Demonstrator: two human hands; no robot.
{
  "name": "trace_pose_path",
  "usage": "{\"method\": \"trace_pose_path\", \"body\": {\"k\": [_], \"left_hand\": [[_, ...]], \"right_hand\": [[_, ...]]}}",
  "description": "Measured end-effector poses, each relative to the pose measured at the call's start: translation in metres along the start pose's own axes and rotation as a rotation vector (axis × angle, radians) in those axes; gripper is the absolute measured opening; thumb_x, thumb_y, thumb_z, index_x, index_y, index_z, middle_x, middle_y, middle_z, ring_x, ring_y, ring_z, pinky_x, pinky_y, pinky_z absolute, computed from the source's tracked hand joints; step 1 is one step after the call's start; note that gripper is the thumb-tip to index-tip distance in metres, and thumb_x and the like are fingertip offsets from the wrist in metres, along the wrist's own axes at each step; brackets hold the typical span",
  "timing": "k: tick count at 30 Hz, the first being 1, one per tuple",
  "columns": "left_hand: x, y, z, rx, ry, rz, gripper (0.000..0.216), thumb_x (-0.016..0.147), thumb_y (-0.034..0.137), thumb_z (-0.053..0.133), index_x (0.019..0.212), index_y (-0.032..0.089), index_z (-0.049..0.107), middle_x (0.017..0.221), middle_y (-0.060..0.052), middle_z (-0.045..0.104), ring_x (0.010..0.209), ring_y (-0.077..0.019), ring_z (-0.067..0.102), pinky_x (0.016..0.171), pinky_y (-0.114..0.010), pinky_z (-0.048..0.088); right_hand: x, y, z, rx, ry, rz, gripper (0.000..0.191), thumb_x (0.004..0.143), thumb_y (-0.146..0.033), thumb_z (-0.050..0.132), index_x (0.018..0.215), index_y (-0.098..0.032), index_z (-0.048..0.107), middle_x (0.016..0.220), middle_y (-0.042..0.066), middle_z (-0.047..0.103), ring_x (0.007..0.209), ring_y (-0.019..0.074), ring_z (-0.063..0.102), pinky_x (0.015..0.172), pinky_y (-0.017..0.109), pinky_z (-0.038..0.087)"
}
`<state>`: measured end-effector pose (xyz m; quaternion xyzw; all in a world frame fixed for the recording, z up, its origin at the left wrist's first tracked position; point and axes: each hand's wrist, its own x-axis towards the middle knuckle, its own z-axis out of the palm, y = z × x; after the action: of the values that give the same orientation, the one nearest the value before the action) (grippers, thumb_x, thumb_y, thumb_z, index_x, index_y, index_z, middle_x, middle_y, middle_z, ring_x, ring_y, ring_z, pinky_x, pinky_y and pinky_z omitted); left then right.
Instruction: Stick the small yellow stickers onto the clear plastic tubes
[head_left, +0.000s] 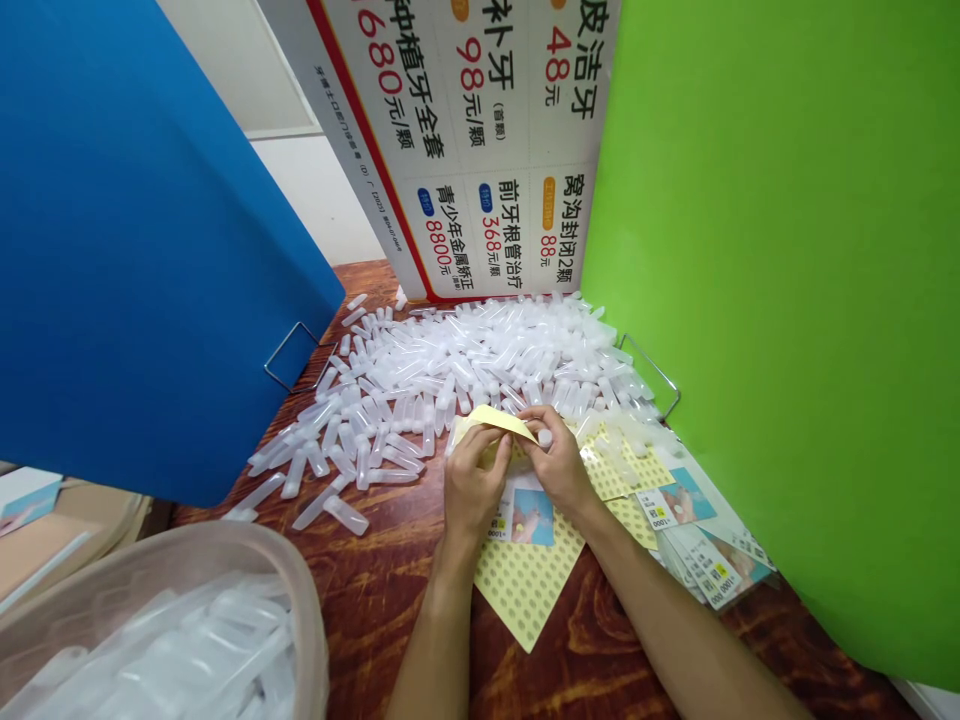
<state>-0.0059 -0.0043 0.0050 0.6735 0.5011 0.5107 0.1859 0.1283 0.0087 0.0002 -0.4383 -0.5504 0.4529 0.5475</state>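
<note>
My left hand (476,475) is closed on the raised, bent edge of a yellow sticker sheet (501,420). My right hand (559,465) meets it at the same edge, fingers curled round a small translucent plastic tube whose white round end (545,438) shows by the thumb. Most of that tube is hidden by the fingers. Under both hands lies another yellow sheet (525,595) with rows of small round stickers, and a printed label card (532,517) rests over it. Just beyond my fingers spreads a large heap of white translucent tubes (480,350).
A plastic basket (304,600) of tubes stands at the lower left. More sticker sheets (622,470) and packets (712,565) lie to the right. A blue board (150,250), a printed sign (480,200) and a green board (772,300) wall the wooden table (382,600).
</note>
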Motion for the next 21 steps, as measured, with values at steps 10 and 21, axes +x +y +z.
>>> {"method": "trace_pose_path", "body": {"k": [10, 21], "left_hand": [[-0.0001, -0.0007, -0.0005, -0.009, 0.012, -0.015, 0.012, 0.094, 0.019, 0.059, 0.093, 0.019, 0.072, 0.099, -0.007, 0.071, 0.095, -0.0194, 0.066, 0.086, -0.031, 0.051], [-0.0001, 0.0010, -0.0011, 0.024, 0.025, -0.058, 0.014, 0.095, 0.022, 0.058, 0.089, 0.019, 0.070, 0.094, -0.005, 0.070, 0.089, -0.0189, 0.066, 0.079, -0.030, 0.051]], "right_hand": [[-0.0001, -0.0059, 0.0001, -0.014, 0.011, 0.004, 0.016, 0.086, -0.027, 0.063, 0.101, -0.023, 0.060, 0.094, 0.003, 0.070, 0.090, 0.0209, 0.068, 0.075, 0.030, 0.053], [-0.0005, -0.0076, -0.0009, 0.005, -0.022, 0.031, 0.016, 0.085, -0.028, 0.064, 0.100, -0.023, 0.060, 0.092, 0.003, 0.069, 0.086, 0.0209, 0.067, 0.068, 0.028, 0.052]]}}
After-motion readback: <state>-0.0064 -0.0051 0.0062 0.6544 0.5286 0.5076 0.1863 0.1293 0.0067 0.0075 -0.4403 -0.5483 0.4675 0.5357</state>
